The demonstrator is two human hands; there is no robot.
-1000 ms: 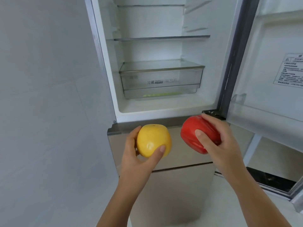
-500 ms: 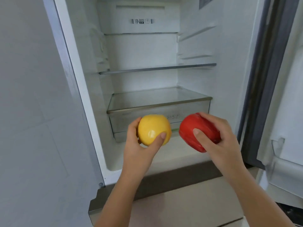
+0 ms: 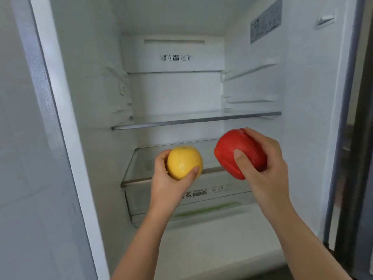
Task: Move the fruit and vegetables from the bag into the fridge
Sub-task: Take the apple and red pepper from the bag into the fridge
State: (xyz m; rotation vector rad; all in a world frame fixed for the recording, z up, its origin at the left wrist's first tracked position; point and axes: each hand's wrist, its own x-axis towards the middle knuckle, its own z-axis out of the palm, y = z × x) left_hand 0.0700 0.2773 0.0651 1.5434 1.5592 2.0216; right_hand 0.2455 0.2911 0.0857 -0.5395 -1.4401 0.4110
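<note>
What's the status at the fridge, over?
Left hand holds yellow fruit. Right hand holds red pepper. Both at open fridge; nothing blocks the shelves.

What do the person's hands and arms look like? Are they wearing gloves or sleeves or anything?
No gloves, no sleeves in view: both forearms are bare down to the picture's edge. The left hand and the right hand show no rings, and neither wrist shows a watch or bracelet. The visible fingernails look short and plain.

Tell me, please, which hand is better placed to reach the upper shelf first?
Probably the right hand: its pepper is higher, just under that shelf; the left hand holds the fruit lower, by the drawer.
</note>
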